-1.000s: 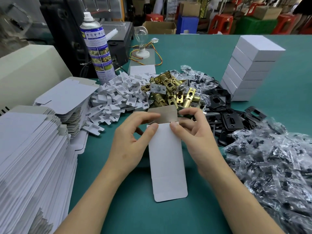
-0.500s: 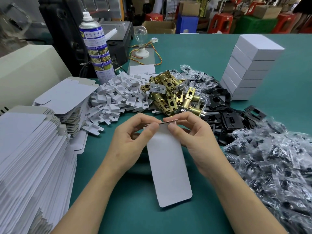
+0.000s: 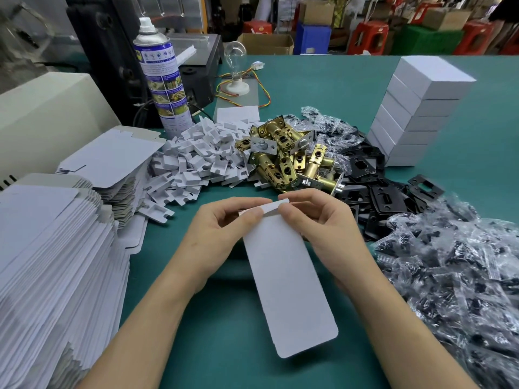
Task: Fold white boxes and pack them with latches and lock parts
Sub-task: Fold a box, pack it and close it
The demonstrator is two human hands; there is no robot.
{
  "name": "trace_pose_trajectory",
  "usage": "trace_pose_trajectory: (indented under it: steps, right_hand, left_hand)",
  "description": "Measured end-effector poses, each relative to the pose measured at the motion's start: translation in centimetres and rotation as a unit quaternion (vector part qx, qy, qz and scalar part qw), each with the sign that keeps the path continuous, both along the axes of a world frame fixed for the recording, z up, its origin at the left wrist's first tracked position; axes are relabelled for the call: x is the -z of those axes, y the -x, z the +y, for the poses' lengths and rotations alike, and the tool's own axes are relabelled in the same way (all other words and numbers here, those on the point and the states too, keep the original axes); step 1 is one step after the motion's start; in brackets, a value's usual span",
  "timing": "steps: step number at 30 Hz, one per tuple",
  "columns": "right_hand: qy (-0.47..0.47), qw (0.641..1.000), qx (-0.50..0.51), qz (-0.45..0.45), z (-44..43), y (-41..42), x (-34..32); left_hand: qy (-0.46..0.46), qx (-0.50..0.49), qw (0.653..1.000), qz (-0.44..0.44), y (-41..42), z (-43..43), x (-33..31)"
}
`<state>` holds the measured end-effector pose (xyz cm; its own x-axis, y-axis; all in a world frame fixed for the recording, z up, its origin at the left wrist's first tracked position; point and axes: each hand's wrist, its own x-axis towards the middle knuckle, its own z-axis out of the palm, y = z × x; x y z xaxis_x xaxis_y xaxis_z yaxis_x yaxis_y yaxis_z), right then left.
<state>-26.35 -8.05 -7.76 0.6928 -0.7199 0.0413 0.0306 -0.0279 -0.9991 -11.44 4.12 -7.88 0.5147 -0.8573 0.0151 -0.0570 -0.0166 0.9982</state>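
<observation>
A flat white box blank (image 3: 286,282) lies lengthwise on the green table (image 3: 224,341) in front of me. My left hand (image 3: 222,237) and my right hand (image 3: 325,220) both pinch its far end, where the top flap is bent over towards me. Brass latches (image 3: 289,161) are heaped just beyond my hands. Black lock plates (image 3: 379,192) lie to their right. Bagged black parts (image 3: 455,276) are piled at the right. Finished white boxes (image 3: 415,113) are stacked at the far right.
Flat box blanks (image 3: 47,262) are stacked high at the left, with a smaller stack (image 3: 112,161) behind. White card inserts (image 3: 196,161) lie in a heap left of the latches. A spray can (image 3: 163,77) and a bulb (image 3: 236,60) stand behind.
The flap at the blank's far end, upright with its grey side showing a second ago, has been folded down towards me. The blank's near end has swung slightly right.
</observation>
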Motion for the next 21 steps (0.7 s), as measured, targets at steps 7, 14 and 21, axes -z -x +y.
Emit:
trace_pose_trajectory:
  steps: [7, 14, 21]
  right_hand:
    - [-0.022, 0.999, -0.032, 0.007, 0.25, -0.07, -0.36]
    - [0.005, 0.999, -0.033, 0.030, 0.22, -0.02, -0.34]
    - [-0.029, 0.999, -0.003, 0.026, 0.44, -0.14, -0.19]
  left_hand:
    - [-0.016, -0.002, 0.998, 0.058, 0.04, -0.14, 0.18]
    - [-0.014, 0.000, 0.998, 0.055, 0.20, -0.26, 0.30]
    - [-0.015, 0.009, 0.999, 0.047, 0.36, -0.19, 0.15]
